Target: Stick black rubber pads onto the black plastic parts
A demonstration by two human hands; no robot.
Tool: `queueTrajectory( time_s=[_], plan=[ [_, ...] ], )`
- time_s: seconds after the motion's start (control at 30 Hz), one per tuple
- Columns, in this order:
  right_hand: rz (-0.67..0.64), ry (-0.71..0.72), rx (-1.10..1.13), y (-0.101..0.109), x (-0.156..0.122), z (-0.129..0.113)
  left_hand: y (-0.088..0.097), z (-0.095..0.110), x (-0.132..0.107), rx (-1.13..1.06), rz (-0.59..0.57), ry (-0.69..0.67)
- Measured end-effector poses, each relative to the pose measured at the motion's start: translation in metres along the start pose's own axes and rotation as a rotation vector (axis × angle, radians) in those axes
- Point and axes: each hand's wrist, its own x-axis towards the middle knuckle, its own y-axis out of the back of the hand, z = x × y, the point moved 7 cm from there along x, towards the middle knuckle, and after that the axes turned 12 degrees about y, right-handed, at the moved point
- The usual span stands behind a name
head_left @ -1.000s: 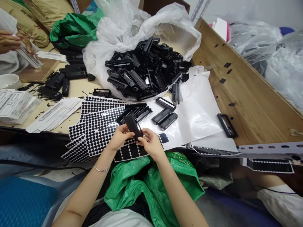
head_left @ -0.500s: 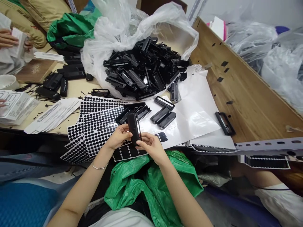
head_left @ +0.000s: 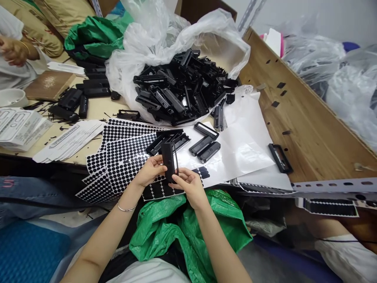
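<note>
A black rectangular plastic case [head_left: 169,162] with a thin frame along its right side stands nearly upright between my hands. My left hand [head_left: 151,169] pinches its left edge. On the lower right edge, my right hand [head_left: 190,184] grips it with thumb and fingers. Beneath lies a sheet of large black stickers [head_left: 156,190], partly covered by my hands. Sheets of round black stickers [head_left: 125,155] fan out to the left. Just behind the held case rest several open black frames [head_left: 167,140]. Closed black cases [head_left: 209,151] lie to the right on white paper.
A clear plastic bag [head_left: 123,74] heaped with black plastic parts [head_left: 182,90] fills the back. Printed cards [head_left: 69,139] and boxes [head_left: 22,127] lie left, near a co-worker's hand [head_left: 14,51]. A wooden board [head_left: 306,106] borders the right. Green sacking [head_left: 165,224] covers my lap.
The view has shifted slightly, and my hands keep hold of the black case. At far left, the co-worker's hands no longer hold the white item and one has left the boxes.
</note>
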Motion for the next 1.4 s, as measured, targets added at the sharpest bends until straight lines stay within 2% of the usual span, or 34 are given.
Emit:
queueTrajectory(
  time_s=[0.43, 0.53, 0.6, 0.63, 0.7, 0.8, 0.87, 0.93, 1.0, 1.07, 1.2, 1.3, 1.4],
  plan=[
    [0.055, 0.069, -0.069, 0.006, 0.004, 0.007, -0.003, -0.004, 0.001, 0.073, 0.072, -0.054],
    [0.05, 0.115, -0.063, 0.008, -0.004, 0.007, -0.01, 0.001, -0.009, 0.196, 0.056, -0.071],
    [0.017, 0.151, -0.103, 0.015, -0.017, 0.001, -0.016, 0.011, -0.019, 0.34, 0.046, -0.099],
    [-0.006, 0.171, -0.147, 0.021, -0.026, -0.005, -0.016, 0.02, -0.024, 0.417, 0.072, -0.128],
    [-0.076, 0.198, -0.295, 0.035, -0.045, -0.016, -0.011, 0.042, -0.03, 0.565, 0.231, -0.228],
    [-0.352, 0.087, -0.648, 0.048, -0.073, -0.019, -0.001, 0.072, -0.026, 0.829, 0.524, -0.388],
    [-0.474, 0.002, -0.894, 0.057, -0.086, -0.017, 0.003, 0.077, -0.014, 0.973, 0.609, -0.41],
    [-0.477, -0.005, -1.067, 0.062, -0.088, -0.021, 0.01, 0.077, -0.005, 1.0, 0.657, -0.422],
    [-0.43, 0.072, -1.129, 0.057, -0.081, -0.03, 0.019, 0.076, -0.004, 0.955, 0.689, -0.445],
    [-0.399, 0.196, -1.103, 0.042, -0.066, -0.04, 0.029, 0.075, -0.01, 0.896, 0.707, -0.441],
    [-0.299, 0.447, -1.003, 0.008, -0.018, -0.046, 0.047, 0.074, -0.024, 0.682, 0.757, -0.417],
    [-0.199, 0.486, -1.12, -0.007, 0.018, -0.035, 0.052, 0.074, -0.028, 0.546, 0.798, -0.448],
    [-0.164, 0.462, -1.205, -0.015, 0.039, -0.026, 0.053, 0.077, -0.032, 0.402, 0.834, -0.556]
  ],
)
